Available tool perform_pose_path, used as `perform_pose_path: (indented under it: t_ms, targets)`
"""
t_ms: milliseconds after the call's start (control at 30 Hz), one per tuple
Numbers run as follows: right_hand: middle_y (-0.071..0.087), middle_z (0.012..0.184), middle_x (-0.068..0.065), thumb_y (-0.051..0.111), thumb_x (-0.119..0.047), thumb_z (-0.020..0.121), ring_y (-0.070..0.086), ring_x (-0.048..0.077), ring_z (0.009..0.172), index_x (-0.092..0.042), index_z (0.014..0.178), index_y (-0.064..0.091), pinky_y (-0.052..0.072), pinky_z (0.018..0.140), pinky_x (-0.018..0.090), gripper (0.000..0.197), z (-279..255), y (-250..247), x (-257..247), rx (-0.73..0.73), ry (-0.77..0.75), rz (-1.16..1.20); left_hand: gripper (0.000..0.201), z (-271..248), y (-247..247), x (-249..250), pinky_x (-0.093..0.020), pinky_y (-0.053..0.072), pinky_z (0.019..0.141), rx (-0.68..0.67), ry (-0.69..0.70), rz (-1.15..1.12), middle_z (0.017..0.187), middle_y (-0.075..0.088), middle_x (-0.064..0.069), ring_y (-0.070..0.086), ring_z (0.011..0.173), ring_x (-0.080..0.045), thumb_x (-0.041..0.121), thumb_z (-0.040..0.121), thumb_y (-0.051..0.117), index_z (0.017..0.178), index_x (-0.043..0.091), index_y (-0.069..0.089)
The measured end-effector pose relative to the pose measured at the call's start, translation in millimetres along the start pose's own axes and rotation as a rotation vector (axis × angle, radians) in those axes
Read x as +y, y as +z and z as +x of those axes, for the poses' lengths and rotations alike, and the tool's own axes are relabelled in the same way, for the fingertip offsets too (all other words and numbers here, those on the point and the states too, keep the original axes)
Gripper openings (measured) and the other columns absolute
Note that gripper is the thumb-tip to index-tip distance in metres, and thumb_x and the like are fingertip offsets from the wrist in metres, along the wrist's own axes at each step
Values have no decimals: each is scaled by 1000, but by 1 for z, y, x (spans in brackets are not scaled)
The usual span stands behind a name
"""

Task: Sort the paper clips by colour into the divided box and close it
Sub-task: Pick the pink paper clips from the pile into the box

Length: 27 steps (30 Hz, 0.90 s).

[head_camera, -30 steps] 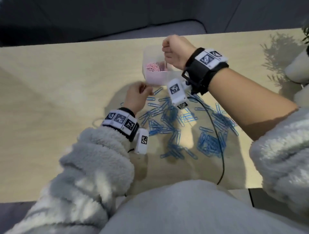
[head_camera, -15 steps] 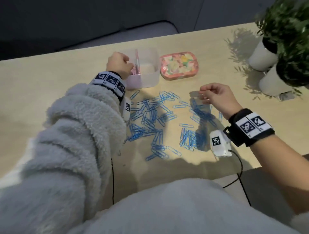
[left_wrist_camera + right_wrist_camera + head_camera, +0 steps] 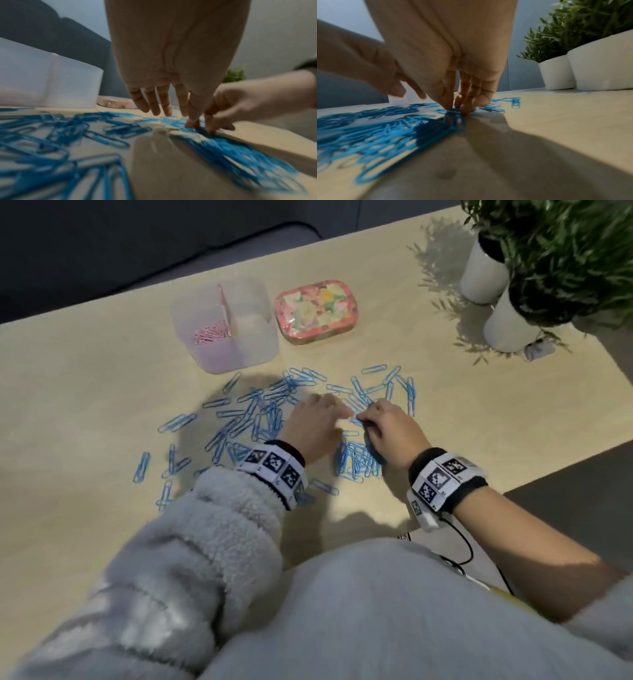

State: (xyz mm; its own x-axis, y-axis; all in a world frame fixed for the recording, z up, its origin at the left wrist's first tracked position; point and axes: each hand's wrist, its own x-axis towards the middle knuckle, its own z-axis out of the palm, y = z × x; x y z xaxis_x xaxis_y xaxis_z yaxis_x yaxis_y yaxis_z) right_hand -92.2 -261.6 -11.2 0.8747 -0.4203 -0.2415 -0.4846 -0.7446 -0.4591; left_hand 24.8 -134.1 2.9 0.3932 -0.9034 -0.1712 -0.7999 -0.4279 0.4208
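A clear divided box [image 3: 255, 337] stands open at the back of the table, with pink paper clips [image 3: 209, 334] in its left compartment. Its floral lid [image 3: 317, 311] lies to its right. Blue paper clips [image 3: 253, 419] are strewn in front of the box. My left hand [image 3: 337, 407] hovers over them with straight fingers [image 3: 154, 106], holding nothing. My right hand [image 3: 368, 414] is right beside it, and its fingertips [image 3: 464, 108] pinch clips in the blue pile [image 3: 388, 129]. A thin pinkish strip shows at those fingertips.
Two white pots with green plants [image 3: 507, 320] stand at the table's back right corner. A black cable [image 3: 462, 542] runs from my right wrist off the near edge. A dark sofa lies beyond the far edge.
My left hand has left the box and come down over the blue pile. My right hand has moved left and lowered its fingertips onto the clips, next to the left hand.
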Motion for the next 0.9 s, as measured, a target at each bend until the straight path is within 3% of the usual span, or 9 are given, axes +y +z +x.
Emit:
perform_pose_path:
  t_ms: [100, 233, 400, 600, 733, 900]
  targets:
    - [60, 110, 16, 48, -1, 84, 57, 32, 106, -9, 106, 67, 46, 92, 37, 30, -2, -2, 9, 73, 15, 142, 44, -5, 22, 14, -42, 34, 101, -99, -2, 182, 143, 41, -1, 39, 126, -29, 23, 91, 44, 135, 30, 43]
    - [70, 98, 14, 53, -2, 79, 63, 30, 94, -9, 88, 70, 45, 83, 29, 21, -2, -18, 28, 208, 228, 223, 41, -8, 25, 11, -42, 31, 100, -51, -55, 252, 143, 39, -1, 38, 127, -29, 27, 93, 43, 133, 21, 41]
    - [72, 83, 11, 56, -10, 77, 64, 30, 85, -14, 77, 69, 47, 76, 30, 13, -2, -16, 22, 128, 207, 190, 36, -9, 21, 6, -44, 33, 96, 32, -133, 259, 133, 47, -8, 42, 120, -32, 25, 92, 42, 126, 14, 47]
    - [70, 91, 11, 60, -22, 82, 62, 30, 92, -15, 81, 67, 47, 79, 33, 9, 14, -1, 2, 58, 111, 94, 21, -15, 23, 7, -39, 38, 89, 111, -232, 58, 107, 61, -7, 54, 107, -30, 29, 89, 51, 103, 16, 60]
    - [67, 95, 12, 62, -18, 82, 60, 30, 94, -11, 85, 66, 46, 79, 35, 9, 22, 2, -10, 33, 54, 76, 32, -23, 31, 16, -37, 41, 83, 85, -293, 37, 103, 63, -7, 59, 101, -28, 44, 85, 56, 98, 15, 59]
    - [61, 80, 8, 61, -8, 80, 57, 25, 81, -7, 79, 64, 47, 72, 34, 3, 27, 2, -11, -83, 80, 122, 22, -25, 34, 14, -39, 44, 83, 46, -355, -144, 104, 60, -10, 57, 100, -28, 31, 87, 60, 96, 11, 61]
